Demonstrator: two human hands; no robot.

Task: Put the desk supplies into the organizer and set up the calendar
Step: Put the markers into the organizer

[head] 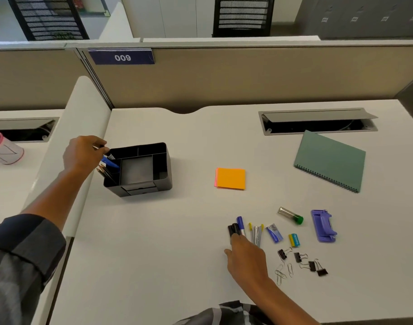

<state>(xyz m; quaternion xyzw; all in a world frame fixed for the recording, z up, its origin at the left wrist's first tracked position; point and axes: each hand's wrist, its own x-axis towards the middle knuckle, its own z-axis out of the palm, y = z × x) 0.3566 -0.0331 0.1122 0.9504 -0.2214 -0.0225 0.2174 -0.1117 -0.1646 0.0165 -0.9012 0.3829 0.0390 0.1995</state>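
A black organizer [163,165] stands on the white desk [168,242] at the left. My left hand [82,153] holds pens [110,160] over its left compartment, where pencils [104,173] stand. My right hand [246,256] reaches onto a black marker [233,229] and a blue marker [240,225] at the front; whether it grips them I cannot tell. The green spiral-bound calendar [330,160] lies flat at the back right. Orange sticky notes [230,178] lie mid-desk.
Right of the markers lie a stapler remover [257,233], a staple box [274,233], an eraser [294,240], a green-capped tube [291,215], a purple hole punch [323,225], several binder clips [304,261] and paper clips [281,274]. An open cable hatch [318,121] sits behind.
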